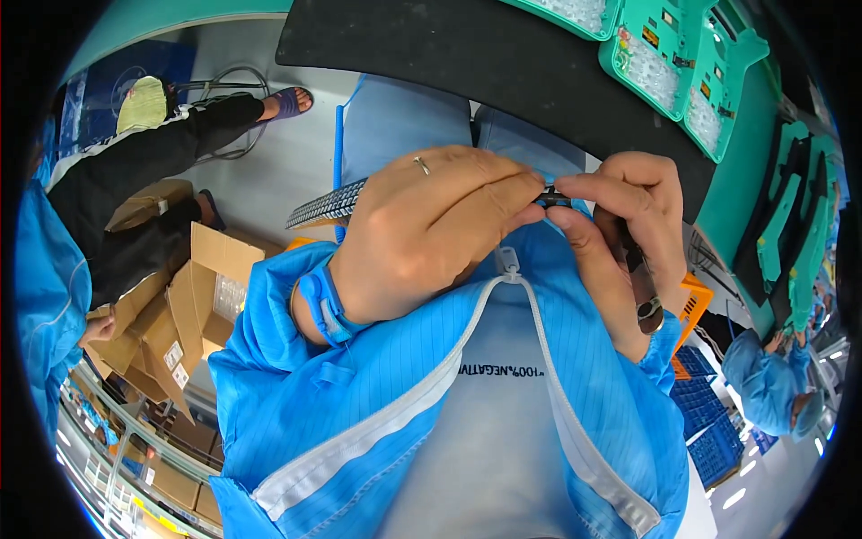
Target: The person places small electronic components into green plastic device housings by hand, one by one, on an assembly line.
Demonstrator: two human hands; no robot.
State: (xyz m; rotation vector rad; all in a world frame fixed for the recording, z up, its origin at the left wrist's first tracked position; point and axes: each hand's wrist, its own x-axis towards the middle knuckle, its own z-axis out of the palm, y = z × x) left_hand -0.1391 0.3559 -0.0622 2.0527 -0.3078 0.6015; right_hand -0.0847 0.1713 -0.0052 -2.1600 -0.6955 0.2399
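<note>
My left hand (426,229), with a ring and a blue wrist strap (325,305), is closed, its thumb and fingertips pinching one side of a small black part (552,198). From the other side, the thumb and forefinger of my right hand (633,242) grip the same part, and most of it is hidden by the fingers. Under my right palm shows a dark, shiny object (648,313) that I cannot make out. A black-and-white patterned piece (328,208) juts out beyond my left hand; whether that hand holds it is hidden.
A black-topped bench (431,67) lies ahead, with green cases (651,72) of clear bags on it. Green parts (790,225) lie at the right. Open cardboard boxes (175,314) stand left, near a seated person (54,278). Another person (768,382) works far right, by blue crates (709,431).
</note>
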